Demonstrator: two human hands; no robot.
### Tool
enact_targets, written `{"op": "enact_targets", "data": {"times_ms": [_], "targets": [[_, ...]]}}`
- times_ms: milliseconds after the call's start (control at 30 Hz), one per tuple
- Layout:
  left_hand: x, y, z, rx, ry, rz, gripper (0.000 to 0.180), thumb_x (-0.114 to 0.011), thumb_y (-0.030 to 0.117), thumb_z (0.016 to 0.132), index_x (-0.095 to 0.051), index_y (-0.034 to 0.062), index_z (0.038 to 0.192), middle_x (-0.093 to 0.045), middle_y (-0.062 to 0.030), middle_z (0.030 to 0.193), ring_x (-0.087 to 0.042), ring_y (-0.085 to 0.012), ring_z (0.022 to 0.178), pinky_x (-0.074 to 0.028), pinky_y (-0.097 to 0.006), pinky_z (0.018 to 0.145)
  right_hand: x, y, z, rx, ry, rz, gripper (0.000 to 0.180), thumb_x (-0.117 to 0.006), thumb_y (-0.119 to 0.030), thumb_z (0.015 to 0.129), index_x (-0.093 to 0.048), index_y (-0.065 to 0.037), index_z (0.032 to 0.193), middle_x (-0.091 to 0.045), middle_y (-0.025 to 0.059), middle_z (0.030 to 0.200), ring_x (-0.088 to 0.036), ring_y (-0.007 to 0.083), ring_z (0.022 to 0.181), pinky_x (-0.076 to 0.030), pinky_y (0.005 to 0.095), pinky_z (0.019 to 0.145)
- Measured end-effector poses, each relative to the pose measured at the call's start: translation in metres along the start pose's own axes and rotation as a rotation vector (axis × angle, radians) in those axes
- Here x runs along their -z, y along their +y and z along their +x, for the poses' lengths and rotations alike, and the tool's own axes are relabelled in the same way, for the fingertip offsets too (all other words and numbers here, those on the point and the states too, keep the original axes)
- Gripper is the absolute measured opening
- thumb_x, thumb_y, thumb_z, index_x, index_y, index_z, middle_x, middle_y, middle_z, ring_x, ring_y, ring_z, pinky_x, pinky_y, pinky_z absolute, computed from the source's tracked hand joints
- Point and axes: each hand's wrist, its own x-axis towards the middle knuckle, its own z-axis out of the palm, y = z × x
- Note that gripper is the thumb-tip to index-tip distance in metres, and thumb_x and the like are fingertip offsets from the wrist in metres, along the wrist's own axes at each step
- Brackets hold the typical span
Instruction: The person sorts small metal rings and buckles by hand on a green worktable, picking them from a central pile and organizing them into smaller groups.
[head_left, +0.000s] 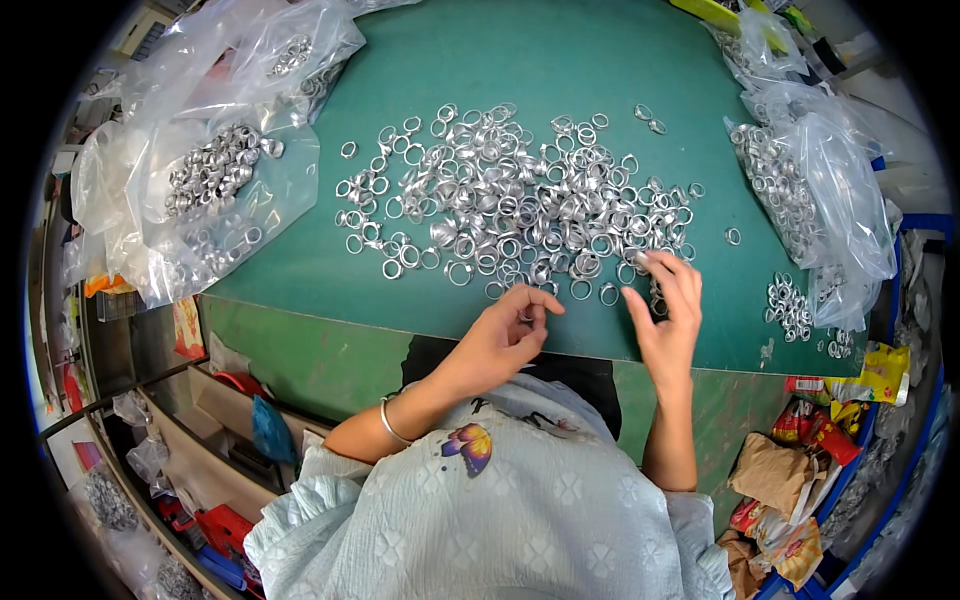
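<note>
We see bright silver rings (514,205) on a deep green tabletop (480,55), with more silver inside clear plastic bags (283,187). We note a pale blue top (420,545) patterned with tone-on-tone four-petalled flowers (541,553) and a purple, orange and yellow butterfly (470,447), a silver bangle (388,421), and a mottled green floor (310,345).

Counting two hands, one left (500,335) and one right (672,335), and one heap of metal rings (500,195), too dense to tally singly.
Also counting, on one green tabletop (450,50), two stray rings (657,127) paired beyond the heap, one lone ring (733,242) at right and one smaller ring cluster (788,307), overlapped past exact numbering; at least two clear bags (115,190) at left, at least one clear sack (850,200) at right; one bracelet (388,425); one printed butterfly (468,448).
</note>
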Motion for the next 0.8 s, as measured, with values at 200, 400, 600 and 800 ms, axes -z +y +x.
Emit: {"op": "enact_targets", "data": {"times_ms": [200,400,600,800], "targets": [[-0.002,0.007,0.014,-0.368,0.317,0.965,0.030,-0.067,0.004,0.074,-0.055,0.0061,0.101,-0.044,-0.0081,0.079,-0.045,-0.0183,0.064,-0.039,-0.030,0.057,-0.029,0.002,0.011,0.268,-0.069,-0.205,0.020,-0.069,-0.007,0.068,-0.064,-0.007,0.087,-0.058,0.0048,0.095,-0.051,0.0231,0.093,-0.033,0.0352,0.081],[0.007,0.002,0.015,-0.435,0.341,0.947,0.031,-0.068,0.002,0.073,-0.056,0.0058,0.101,-0.046,-0.0065,0.073,-0.046,-0.0182,0.062,-0.039,-0.029,0.055,-0.022,0.015,0.011,0.012,0.218,0.075,0.007,-0.066,-0.002,0.074,-0.065,-0.003,0.081,-0.060,0.0076,0.078,-0.054,0.0169,0.068,-0.040,0.0281,0.062],[-0.007,0.012,0.013,-0.276,0.191,0.498,0.037,-0.067,-0.001,0.073,-0.057,0.0053,0.108,-0.047,0.0018,0.072,-0.038,-0.0047,0.059,-0.033,-0.019,0.052,-0.016,-0.009,-0.005,-0.709,-0.076,1.365,0.017,-0.055,-0.007,0.087,-0.061,0.004,0.099,-0.064,0.0093,0.086,-0.057,0.0115,0.068,-0.044,0.0220,0.060],[-0.018,0.022,0.011,-0.236,0.073,0.256,0.043,-0.068,-0.001,0.072,-0.057,0.0052,0.113,-0.048,0.0033,0.074,-0.036,-0.0016,0.059,-0.030,-0.017,0.052,-0.020,-0.016,-0.016,-0.701,-0.308,1.585,0.021,-0.052,-0.009,0.089,-0.060,0.005,0.103,-0.063,0.0094,0.090,-0.058,0.0137,0.074,-0.046,0.0247,0.065]]}}
